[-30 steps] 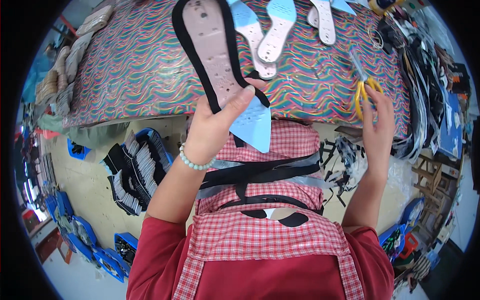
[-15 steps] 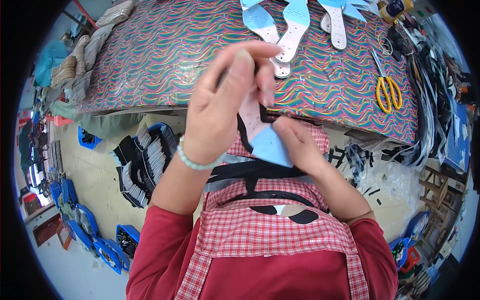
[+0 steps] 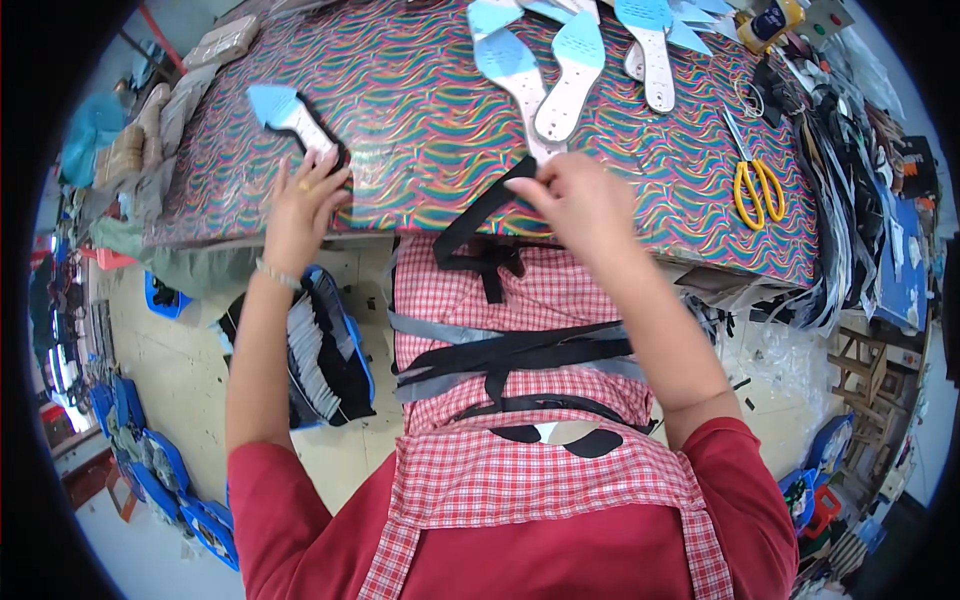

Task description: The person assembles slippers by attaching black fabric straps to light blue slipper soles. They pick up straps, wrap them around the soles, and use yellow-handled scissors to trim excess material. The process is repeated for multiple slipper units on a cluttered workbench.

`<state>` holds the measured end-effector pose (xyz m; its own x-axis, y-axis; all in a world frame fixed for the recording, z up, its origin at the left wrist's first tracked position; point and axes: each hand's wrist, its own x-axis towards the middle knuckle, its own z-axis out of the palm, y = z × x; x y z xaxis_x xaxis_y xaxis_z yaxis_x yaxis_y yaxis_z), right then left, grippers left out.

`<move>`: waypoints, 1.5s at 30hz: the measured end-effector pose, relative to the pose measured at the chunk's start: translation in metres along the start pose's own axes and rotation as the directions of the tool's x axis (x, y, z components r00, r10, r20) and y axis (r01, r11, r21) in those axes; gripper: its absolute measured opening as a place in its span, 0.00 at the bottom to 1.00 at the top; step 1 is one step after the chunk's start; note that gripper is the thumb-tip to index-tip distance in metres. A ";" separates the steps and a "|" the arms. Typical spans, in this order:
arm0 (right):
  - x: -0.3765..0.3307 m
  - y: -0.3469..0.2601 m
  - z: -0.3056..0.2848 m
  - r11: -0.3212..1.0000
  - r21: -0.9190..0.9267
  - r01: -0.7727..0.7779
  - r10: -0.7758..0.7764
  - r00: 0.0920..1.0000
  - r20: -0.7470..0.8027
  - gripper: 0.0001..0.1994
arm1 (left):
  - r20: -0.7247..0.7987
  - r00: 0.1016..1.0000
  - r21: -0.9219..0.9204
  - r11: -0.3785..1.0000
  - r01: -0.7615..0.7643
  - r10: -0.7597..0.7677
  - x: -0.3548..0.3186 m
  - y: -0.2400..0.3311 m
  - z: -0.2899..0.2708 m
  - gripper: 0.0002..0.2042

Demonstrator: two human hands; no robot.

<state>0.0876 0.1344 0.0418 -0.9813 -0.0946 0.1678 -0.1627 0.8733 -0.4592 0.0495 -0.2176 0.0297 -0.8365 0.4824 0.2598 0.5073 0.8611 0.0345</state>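
On the left of the table, my left hand [image 3: 303, 200] has its fingers apart, the fingertips touching the heel end of an insole [image 3: 285, 108] with a pale blue front and a black edge. My right hand [image 3: 592, 203] is closed, with thumb and finger pinching a black fabric strip [image 3: 475, 220]. That strip hangs in a bent loop over the table's front edge, down to the apron. Just beyond the right hand lies a pile of pink and blue insoles [image 3: 573, 75]; the fingers overlap the heel of one, and I cannot tell whether they touch it.
Scissors with yellow handles [image 3: 757, 192] lie at the table's right, near a bottle [image 3: 770, 24] and hanging strips [image 3: 835, 200]. More insoles [image 3: 655, 65] lie at the back. Below stands a blue bin [image 3: 350, 340] of black-and-grey pieces. Bundles [image 3: 222, 42] sit at the far left.
The insole that was between both hands now lies at the table's left, under my left fingertips. My right hand has moved up onto the table and now pinches the black strip.
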 end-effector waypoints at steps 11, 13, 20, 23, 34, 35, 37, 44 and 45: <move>-0.009 0.016 0.007 0.861 0.430 0.272 -0.164 0.948 -0.273 0.09 | -0.103 0.991 -0.457 0.889 0.027 -0.083 0.185 0.181 0.027 0.30; 0.002 0.020 0.024 0.880 0.199 0.430 -0.351 0.874 -0.336 0.09 | 0.100 0.994 -0.051 0.998 0.036 -0.031 0.219 0.198 0.053 0.33; 0.008 0.019 0.016 0.933 0.358 -0.020 0.041 0.998 -0.051 0.06 | 0.313 0.942 -0.942 -0.084 0.324 0.123 0.253 0.164 -0.045 0.15; 0.003 0.035 0.002 0.382 0.920 -0.084 0.198 0.980 0.008 0.08 | 0.178 0.984 -0.973 0.152 0.174 0.011 0.175 0.156 -0.099 0.18; -0.037 0.002 -0.015 0.305 0.919 -0.250 0.146 0.966 0.214 0.08 | 0.119 0.950 -0.387 0.867 0.313 -0.290 0.063 0.126 0.003 0.21; -0.036 -0.003 -0.019 0.334 0.901 -0.275 0.163 0.959 0.232 0.08 | 0.233 0.944 -0.556 0.764 0.326 -0.233 0.069 0.132 -0.004 0.20; -0.039 -0.012 -0.019 0.237 0.948 -0.212 0.159 0.971 0.177 0.08 | 0.497 0.855 -0.761 0.400 0.511 -0.147 0.073 0.138 -0.025 0.17; -0.031 -0.040 -0.045 -0.316 0.892 -0.325 -0.026 0.942 0.334 0.08 | 0.396 0.897 -0.845 -0.460 0.273 -0.197 0.047 0.184 -0.059 0.14; -0.031 -0.042 -0.044 -0.260 0.926 -0.273 0.026 0.957 0.289 0.08 | 0.406 0.892 -0.841 -0.462 0.281 -0.196 0.046 0.186 -0.060 0.15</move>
<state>0.1290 0.1210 0.0942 -0.9731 -0.2059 -0.1032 0.2142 -0.6441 -0.7343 0.1177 -0.0447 0.1065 -0.9303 0.3266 -0.1670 -0.2955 -0.3976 0.8687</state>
